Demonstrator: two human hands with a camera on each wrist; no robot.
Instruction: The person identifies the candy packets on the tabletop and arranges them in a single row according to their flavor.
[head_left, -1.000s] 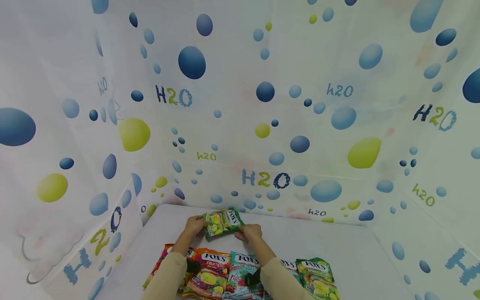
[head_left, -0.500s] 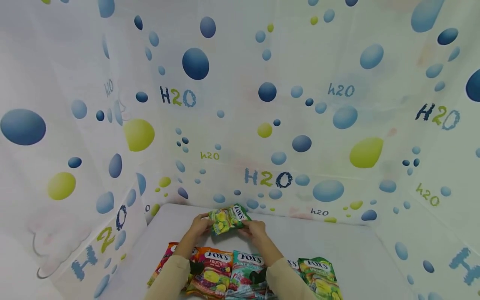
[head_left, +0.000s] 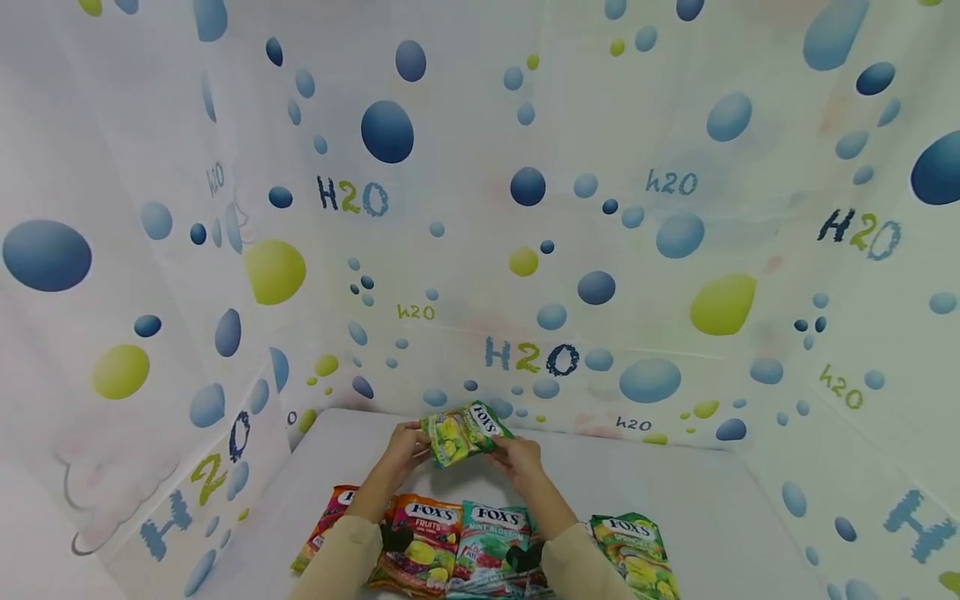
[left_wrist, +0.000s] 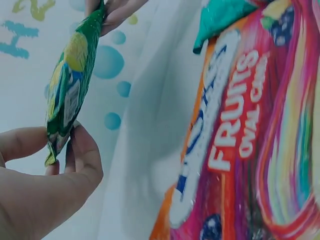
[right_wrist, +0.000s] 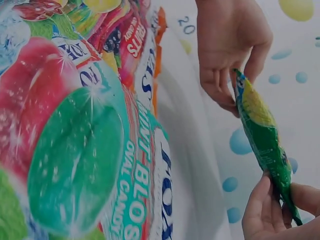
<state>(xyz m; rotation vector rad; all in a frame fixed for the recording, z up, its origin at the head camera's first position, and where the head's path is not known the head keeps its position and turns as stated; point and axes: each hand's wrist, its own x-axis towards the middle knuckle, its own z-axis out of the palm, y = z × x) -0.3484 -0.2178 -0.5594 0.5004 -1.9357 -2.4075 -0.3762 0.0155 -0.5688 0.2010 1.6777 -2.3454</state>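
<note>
A green Fox's candy bag (head_left: 465, 433) with yellow fruit on it is held up above the far part of the white table, tilted. My left hand (head_left: 407, 450) pinches its left end between thumb and fingers. At the other end, my right hand (head_left: 519, 460) pinches the bag's edge. Both wrist views show the bag edge-on, with the left hand (left_wrist: 55, 185) at one end and the right hand (right_wrist: 280, 210) at the opposite end. Nearer to me, under my forearms, lie an orange Fruits candy bag (head_left: 420, 546) and a teal Mint Blossom candy bag (head_left: 491, 542).
Several candy bags form a row along the near side of the white table (head_left: 712, 508). A red bag (head_left: 318, 533) lies at the left and a green bag (head_left: 637, 554) at the right; sleeves partly cover some. A dotted curtain (head_left: 465, 250) encloses the table.
Both hands have raised the green bag a little and moved it slightly right, tilting it more. The row of bags stays in place; the head view has shifted slightly.
</note>
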